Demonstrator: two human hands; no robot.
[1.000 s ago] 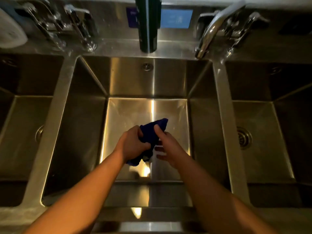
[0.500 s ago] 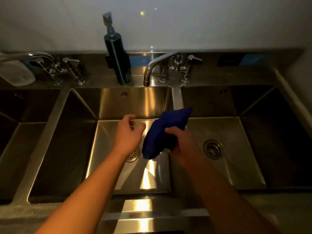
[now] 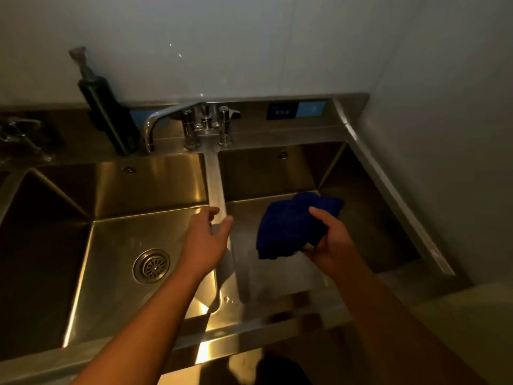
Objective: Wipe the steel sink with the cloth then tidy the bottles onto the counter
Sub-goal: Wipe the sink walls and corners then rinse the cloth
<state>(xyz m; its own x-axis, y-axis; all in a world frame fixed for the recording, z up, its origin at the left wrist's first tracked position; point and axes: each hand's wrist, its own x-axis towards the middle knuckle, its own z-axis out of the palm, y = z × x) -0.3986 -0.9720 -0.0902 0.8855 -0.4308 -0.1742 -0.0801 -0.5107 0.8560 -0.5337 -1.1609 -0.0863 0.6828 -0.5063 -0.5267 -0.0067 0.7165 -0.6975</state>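
My right hand [image 3: 334, 243] grips a bunched dark blue cloth [image 3: 294, 223] and holds it over the right basin [image 3: 358, 218] of the steel sink. The cloth hangs above the basin floor. My left hand [image 3: 206, 240] is open and empty, its fingers spread over the steel divider [image 3: 215, 184] between the middle basin [image 3: 138, 240] and the right one. A tall dark pump bottle [image 3: 107, 107] stands on the back ledge, left of the tap.
A chrome tap [image 3: 177, 118] with two handles stands behind the divider, its spout over the middle basin. The middle basin has a round drain [image 3: 151, 265]. A white wall runs close along the right. Another tap [image 3: 16, 134] shows at far left.
My left hand let go of the cloth and my right hand carried it from the middle basin to over the right basin. My view swung right.
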